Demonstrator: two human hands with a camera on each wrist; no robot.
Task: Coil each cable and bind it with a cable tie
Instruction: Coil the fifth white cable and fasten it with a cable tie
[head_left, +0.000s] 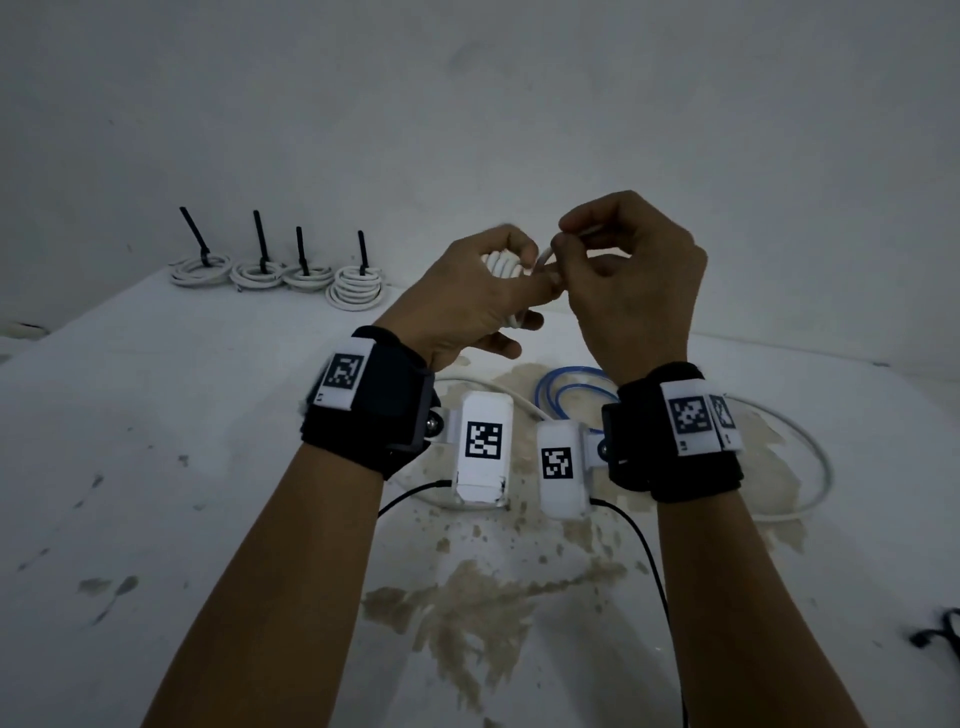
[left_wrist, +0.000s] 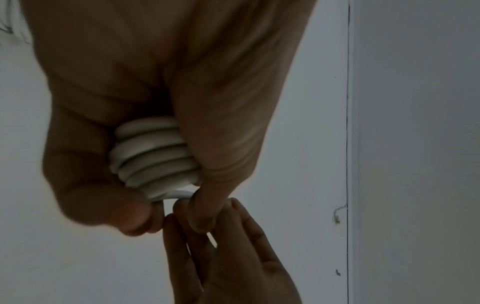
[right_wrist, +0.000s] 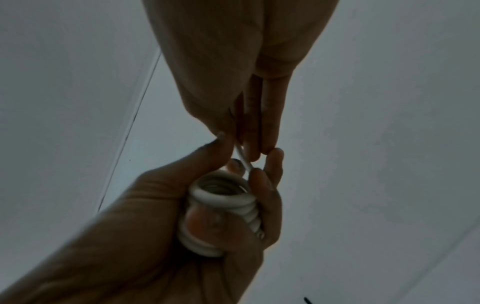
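Observation:
My left hand (head_left: 480, 291) grips a tight coil of white cable (head_left: 501, 262) held up above the table; the same white coil (left_wrist: 153, 160) shows several stacked turns between thumb and fingers, and the coil (right_wrist: 223, 207) looks like a short tube in the right wrist view. My right hand (head_left: 613, 270) pinches the cable's free end (head_left: 545, 257) just right of the coil, and that thin white end (right_wrist: 242, 157) runs from its fingertips down to the coil. No cable tie is visible in either hand.
Several tied white coils (head_left: 275, 273) with upright black ties stand at the table's far left. A blue cable (head_left: 571, 389) and a loose white cable (head_left: 800, 457) lie on the stained white table (head_left: 208, 519) under my wrists. Black ties (head_left: 943, 631) lie at the right edge.

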